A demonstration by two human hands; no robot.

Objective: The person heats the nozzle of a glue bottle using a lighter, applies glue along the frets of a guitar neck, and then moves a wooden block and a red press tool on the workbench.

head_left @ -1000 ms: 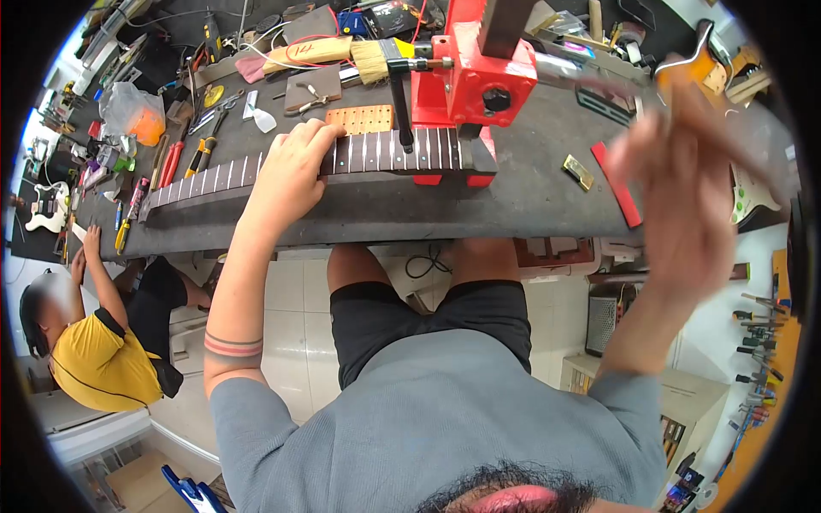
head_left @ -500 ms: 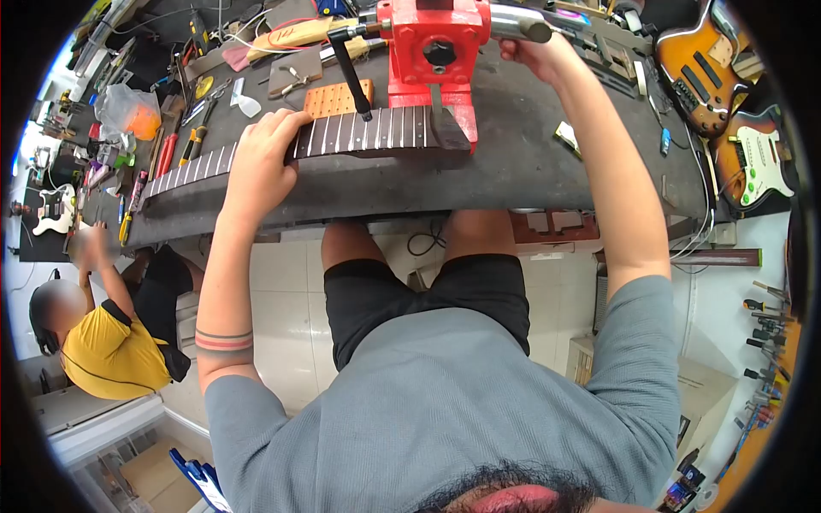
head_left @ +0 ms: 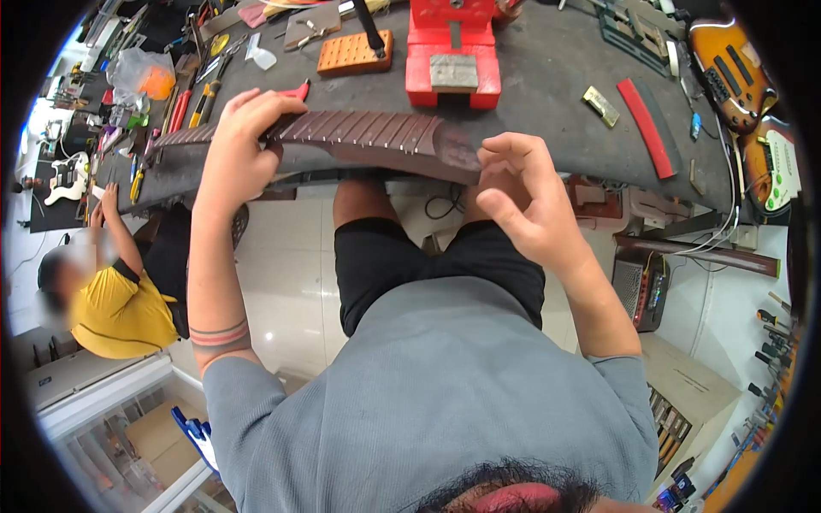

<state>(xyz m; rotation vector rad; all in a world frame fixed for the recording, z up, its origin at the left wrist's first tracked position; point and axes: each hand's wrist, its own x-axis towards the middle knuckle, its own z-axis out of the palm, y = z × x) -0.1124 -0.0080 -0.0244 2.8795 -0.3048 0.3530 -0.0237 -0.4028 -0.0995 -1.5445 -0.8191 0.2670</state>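
Observation:
A dark fretted guitar neck lies along the front edge of the bench, tilted, its wide end to the right. My left hand is wrapped over the middle of the neck, thumb on the near side. Close to the wide end, my right hand has its fingers apart and curved, with nothing seen in it. Behind the neck stands a red press with a metal block at its base. A black rod points down at an orange block with holes.
A red strip and a small yellowish bar lie on the bench at right, near sunburst guitar bodies. Pliers and a plastic bag are at left. A person in yellow sits at lower left.
The neck has come out from under the press toward me, and its top has tilted. My right hand has left the press handle area and moved to the neck's wide end.

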